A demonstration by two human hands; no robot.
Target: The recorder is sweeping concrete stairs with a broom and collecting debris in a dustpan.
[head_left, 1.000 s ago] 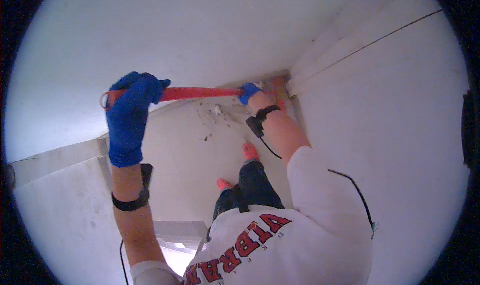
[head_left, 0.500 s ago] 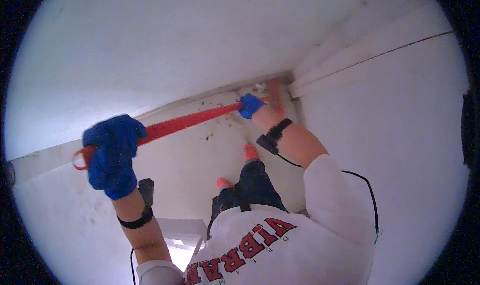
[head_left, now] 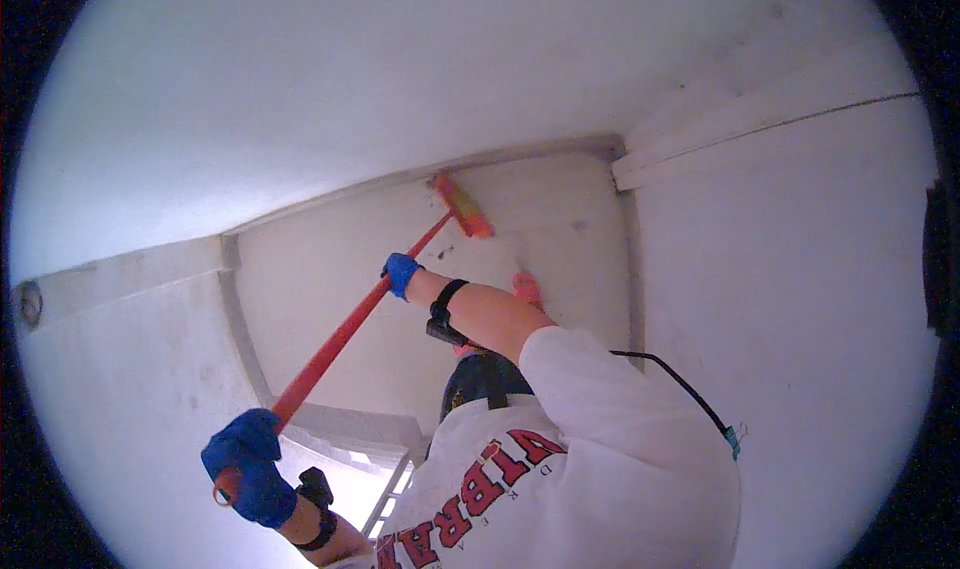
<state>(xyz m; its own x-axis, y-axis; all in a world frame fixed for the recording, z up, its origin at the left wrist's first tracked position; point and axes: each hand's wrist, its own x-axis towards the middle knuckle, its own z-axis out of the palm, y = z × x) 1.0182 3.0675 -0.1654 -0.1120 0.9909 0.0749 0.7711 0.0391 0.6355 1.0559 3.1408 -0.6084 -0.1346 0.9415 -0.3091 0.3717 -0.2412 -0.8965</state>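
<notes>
Both of my hands wear blue gloves and are closed around the red handle of a broom (head_left: 338, 351). At the near left, my left hand (head_left: 248, 467) wraps the top end, where a hanging loop sticks out. Farther down the handle, my right hand (head_left: 401, 274) grips it near the middle of the view. The red-orange broom head (head_left: 463, 207) rests on the pale floor close to the far wall. Small dark bits of debris (head_left: 441, 255) lie beside it, near my right hand.
A white wall (head_left: 330, 99) rises ahead, with a dark strip along its foot. Another white wall (head_left: 770, 259) stands at the right. My pink-covered feet (head_left: 527, 288) are on the floor (head_left: 310, 289). A bright opening (head_left: 375, 474) with a step shows at the lower left.
The broom head has swept left along the far wall, away from the right corner. My left hand has moved down and nearer to me; my right hand has shifted left.
</notes>
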